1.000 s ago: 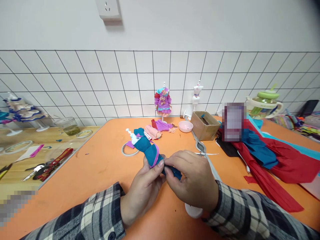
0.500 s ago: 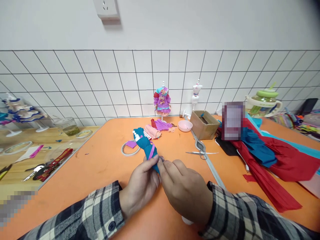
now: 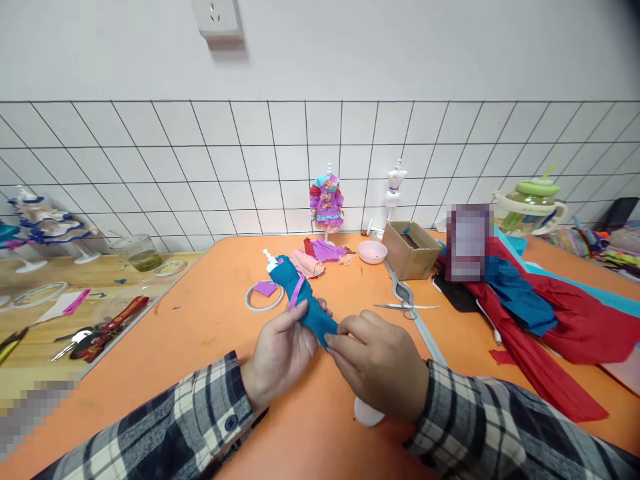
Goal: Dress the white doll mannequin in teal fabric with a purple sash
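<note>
A small white doll mannequin (image 3: pixel 271 259) lies tilted in front of me, wrapped in teal cloth (image 3: pixel 316 316) with a purple strip (image 3: pixel 296 292) around its middle. My left hand (image 3: pixel 285 350) is closed around the wrapped body from below, thumb against the cloth beside the strip. At the lower end, the fingertips of my right hand (image 3: pixel 377 363) pinch the edge of the teal cloth. A white round base (image 3: pixel 369 412) shows partly under my right hand. Beyond the mannequin's left side lies a tape roll (image 3: pixel 250 303) with a purple cloth scrap (image 3: pixel 265 288) inside its ring.
Pink and purple cloth scraps (image 3: pixel 327 251), a pink bowl (image 3: pixel 373 251), a cardboard box (image 3: pixel 411 250) and scissors (image 3: pixel 407 308) lie farther back. A dressed mannequin (image 3: pixel 327 200) and a bare one (image 3: pixel 395 181) stand by the wall. Red cloth (image 3: pixel 580 317) spreads at right.
My right hand has moved right and down, away from my left, with the cloth edge. The mannequin has turned slightly, and more teal cloth and the white base now show.
</note>
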### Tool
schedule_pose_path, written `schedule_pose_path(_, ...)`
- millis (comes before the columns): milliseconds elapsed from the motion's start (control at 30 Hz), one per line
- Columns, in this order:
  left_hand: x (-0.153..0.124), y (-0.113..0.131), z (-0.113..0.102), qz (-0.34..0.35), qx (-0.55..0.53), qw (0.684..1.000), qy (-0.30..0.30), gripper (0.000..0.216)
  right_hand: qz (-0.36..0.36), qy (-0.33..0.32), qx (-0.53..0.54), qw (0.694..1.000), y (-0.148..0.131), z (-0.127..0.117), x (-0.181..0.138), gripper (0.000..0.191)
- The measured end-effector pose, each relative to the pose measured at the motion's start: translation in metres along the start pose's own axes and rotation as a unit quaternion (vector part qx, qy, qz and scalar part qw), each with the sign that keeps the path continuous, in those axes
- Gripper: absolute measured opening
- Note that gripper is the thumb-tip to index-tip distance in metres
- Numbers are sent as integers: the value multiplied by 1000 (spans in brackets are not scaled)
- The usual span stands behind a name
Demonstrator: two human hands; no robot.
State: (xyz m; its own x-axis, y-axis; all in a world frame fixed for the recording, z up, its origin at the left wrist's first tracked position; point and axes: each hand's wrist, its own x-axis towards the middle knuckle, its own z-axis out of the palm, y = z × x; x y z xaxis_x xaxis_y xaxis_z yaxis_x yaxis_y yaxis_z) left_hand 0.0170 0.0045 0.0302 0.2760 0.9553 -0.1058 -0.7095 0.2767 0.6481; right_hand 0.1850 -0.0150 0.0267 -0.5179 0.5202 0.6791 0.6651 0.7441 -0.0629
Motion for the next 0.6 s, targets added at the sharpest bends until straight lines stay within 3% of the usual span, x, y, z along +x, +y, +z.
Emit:
schedule_pose_path(133, -2, 4, 0, -35, 7, 998, -47, 15, -13, 41, 77, 996, 0, -12, 4, 12)
schedule_pose_path(267, -1, 6, -4, -121, 13, 983, -137, 24, -62, 69, 85, 992, 5, -20, 8, 29)
schedule_pose_path(367, -2, 5, -7, -142, 20, 978, -151, 29, -85, 42, 37, 995, 7, -21, 9, 30)
schedule_pose_path(467, -1, 6, -13, -143, 33, 976, -160, 40, -96, 64, 75, 991, 8, -22, 10, 28)
schedule_pose_path(533, 1, 6, -19, -136, 47, 977, -160, 39, -43, 96, 144, 984, 12, -20, 9, 27)
schedule_pose_path(600, 4, 7, -26, -128, 54, 978, -155, 37, 79, 129, 227, 962, 18, -14, 9, 26)
